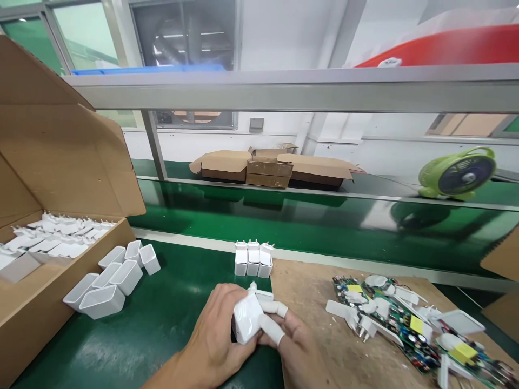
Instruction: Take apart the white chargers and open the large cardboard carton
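My left hand (214,329) is wrapped round a white plastic charger housing (247,317) in the lower middle of the head view. White covers sit on fingertips of my right hand (294,337), which press against the housing's right side. A small white plug piece (259,293) shows at its top. Just beyond my hands, three white plug units (253,259) stand in a row on the green surface. To the left is a group of open white plastic cases (127,276).
A cardboard box (36,308) at the left holds many white plug parts. Circuit boards (389,319) with white parts lie on a brown board (312,292) at the right. Behind are a green conveyor (203,216), open cartons (267,173), a metal shelf (284,97) and a green fan (458,173).
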